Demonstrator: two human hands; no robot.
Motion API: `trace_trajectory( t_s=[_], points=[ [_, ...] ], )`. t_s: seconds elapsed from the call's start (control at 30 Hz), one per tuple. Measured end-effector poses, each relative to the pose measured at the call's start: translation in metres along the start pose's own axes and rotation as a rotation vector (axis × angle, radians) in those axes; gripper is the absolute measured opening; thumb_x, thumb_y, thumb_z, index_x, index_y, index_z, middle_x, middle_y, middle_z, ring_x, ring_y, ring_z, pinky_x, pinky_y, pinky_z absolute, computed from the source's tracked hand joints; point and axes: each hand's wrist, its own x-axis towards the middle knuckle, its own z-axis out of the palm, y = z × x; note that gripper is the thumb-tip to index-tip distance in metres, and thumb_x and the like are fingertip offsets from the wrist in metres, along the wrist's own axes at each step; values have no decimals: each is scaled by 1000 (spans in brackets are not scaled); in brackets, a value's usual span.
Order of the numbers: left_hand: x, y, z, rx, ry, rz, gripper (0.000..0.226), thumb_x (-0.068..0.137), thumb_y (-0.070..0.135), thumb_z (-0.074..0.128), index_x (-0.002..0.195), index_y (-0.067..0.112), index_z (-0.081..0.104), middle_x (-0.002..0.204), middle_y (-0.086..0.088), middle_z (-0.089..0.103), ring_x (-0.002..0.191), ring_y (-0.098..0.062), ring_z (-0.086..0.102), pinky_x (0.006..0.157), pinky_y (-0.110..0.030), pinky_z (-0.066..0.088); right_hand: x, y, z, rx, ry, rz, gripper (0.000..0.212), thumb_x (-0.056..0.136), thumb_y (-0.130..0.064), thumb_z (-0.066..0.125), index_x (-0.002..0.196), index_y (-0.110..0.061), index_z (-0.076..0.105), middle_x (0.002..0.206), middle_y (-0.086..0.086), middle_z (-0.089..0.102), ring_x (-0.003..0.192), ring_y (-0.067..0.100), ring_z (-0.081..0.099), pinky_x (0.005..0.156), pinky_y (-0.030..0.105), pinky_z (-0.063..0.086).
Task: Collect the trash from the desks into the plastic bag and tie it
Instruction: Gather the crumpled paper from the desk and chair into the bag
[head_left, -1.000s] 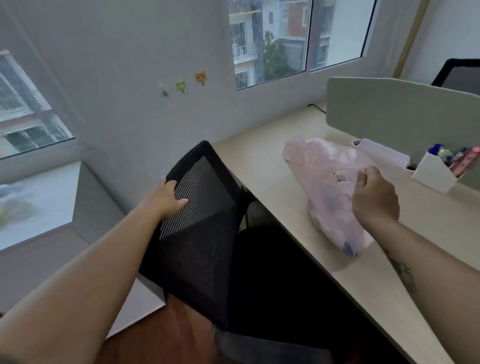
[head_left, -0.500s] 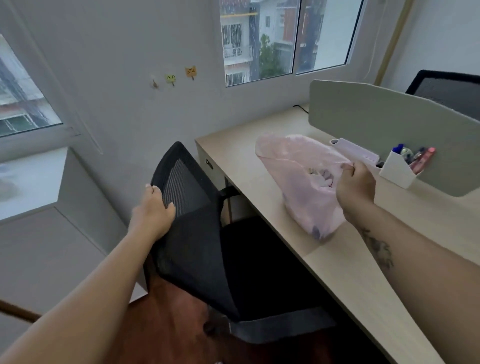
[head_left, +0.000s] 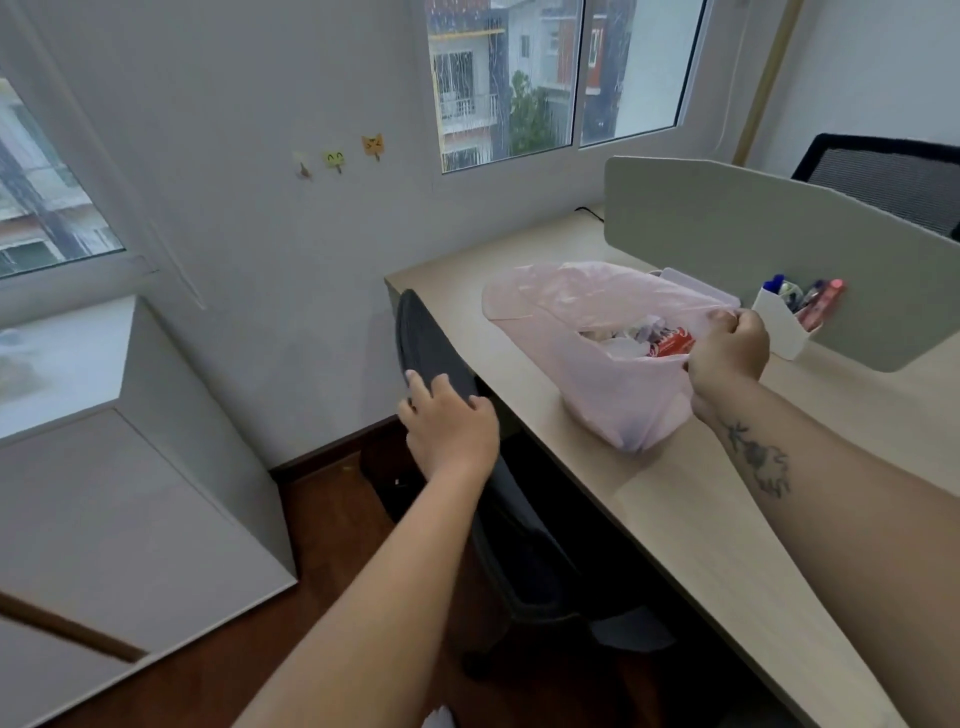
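Note:
A pale pink plastic bag (head_left: 613, 384) rests on the light wooden desk (head_left: 701, 509), its mouth open toward me. Inside it I see crumpled paper and a red wrapper (head_left: 670, 344). My right hand (head_left: 727, 353) is closed on the bag's rim at its right side. My left hand (head_left: 449, 426) lies over the top edge of a black mesh office chair (head_left: 436, 348), fingers curled over the backrest. The chair stands tucked against the desk's left edge.
A grey divider panel (head_left: 779, 244) runs along the desk's far side, with a white pen holder (head_left: 784, 322) and a white tray (head_left: 696, 286) in front of it. A white cabinet (head_left: 130, 493) stands at the left, another black chair (head_left: 893, 176) behind the divider.
The chair has swung in under the desk, its backrest now edge-on, with my left hand still on it. My right hand keeps hold of the bag, whose open mouth now shows the trash.

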Motion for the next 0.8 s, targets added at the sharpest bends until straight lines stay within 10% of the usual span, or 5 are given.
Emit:
trace_trajectory(
  t_s=[0.3, 0.63, 0.8],
  points=[
    [-52, 60, 43, 279, -116, 258, 53, 93, 42, 35, 144, 26, 33, 164, -6, 1, 148, -33, -14, 115, -61, -3, 8, -11, -16, -78, -103, -4, 28, 95, -30, 38, 100, -11, 59, 101, 12, 63, 94, 33, 62, 86, 51, 54],
    [157, 102, 38, 367, -55, 465, 78, 87, 64, 47, 147, 22, 22, 156, -5, 25, 138, -36, 23, 106, -52, 25, 57, -5, 9, -9, -24, -31, 23, 98, -25, 39, 88, -13, 57, 79, 2, 54, 72, 22, 52, 69, 42, 56],
    [249, 125, 104, 411, -417, 442, 90, 81, 53, 67, 149, 33, 13, 155, -8, 23, 135, -38, 31, 103, -50, 35, 108, 4, 32, 218, 200, 276, 31, 100, -24, 33, 122, -21, 54, 108, 6, 61, 85, 27, 64, 70, 39, 56]
  ],
)
